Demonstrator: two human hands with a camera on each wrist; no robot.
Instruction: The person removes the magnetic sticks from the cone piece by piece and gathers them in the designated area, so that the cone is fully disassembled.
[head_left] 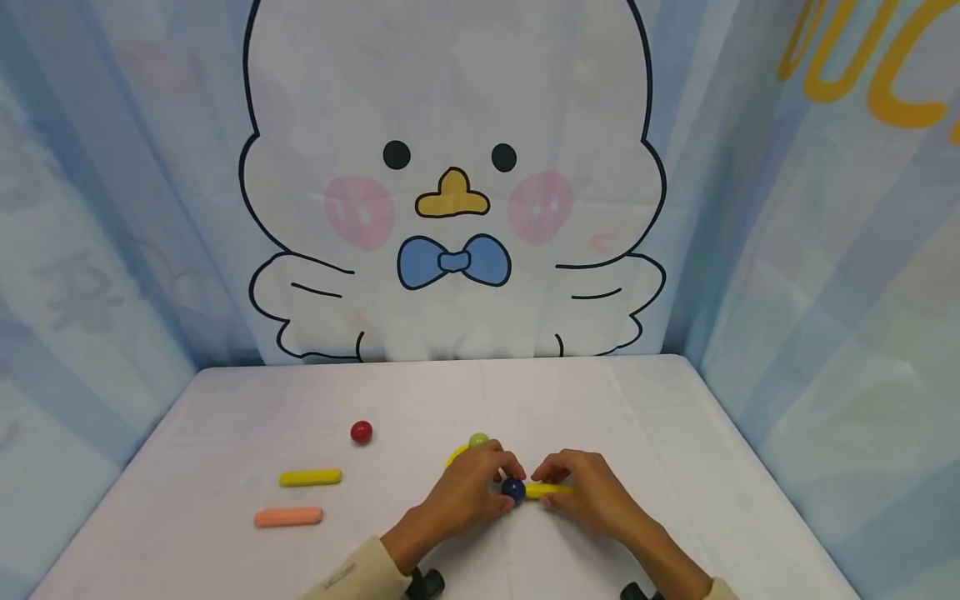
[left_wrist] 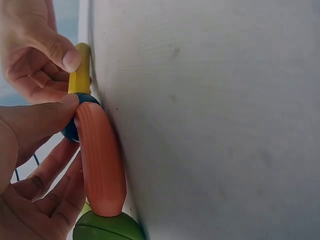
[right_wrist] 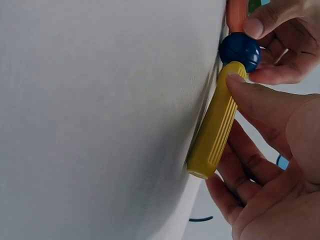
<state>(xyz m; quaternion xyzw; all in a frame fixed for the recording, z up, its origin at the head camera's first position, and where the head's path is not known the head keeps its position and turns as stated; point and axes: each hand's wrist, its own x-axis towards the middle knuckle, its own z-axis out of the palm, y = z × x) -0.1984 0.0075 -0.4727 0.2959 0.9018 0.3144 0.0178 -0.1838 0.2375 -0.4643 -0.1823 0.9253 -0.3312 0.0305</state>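
White table [head_left: 615, 408] stretches past both hands, and I see its side and far edges well apart from them. To their left, the room is broken up by a glossy red ball [head_left: 362, 432], a straight yellow stick [head_left: 310, 478] and a smooth orange stick [head_left: 288, 517]. I have the left hand [head_left: 472, 483] in a narrow pinch on a dark blue ball [right_wrist: 241, 49]; the right hand [head_left: 596, 493] pinches a ribbed yellow stick [right_wrist: 215, 132], thumb near the end touching that ball. A ribbed orange stick [left_wrist: 101, 157] runs from the ball to a green ball [left_wrist: 109, 227]. My forearms [head_left: 414, 533] slant inward, hands facing each other.
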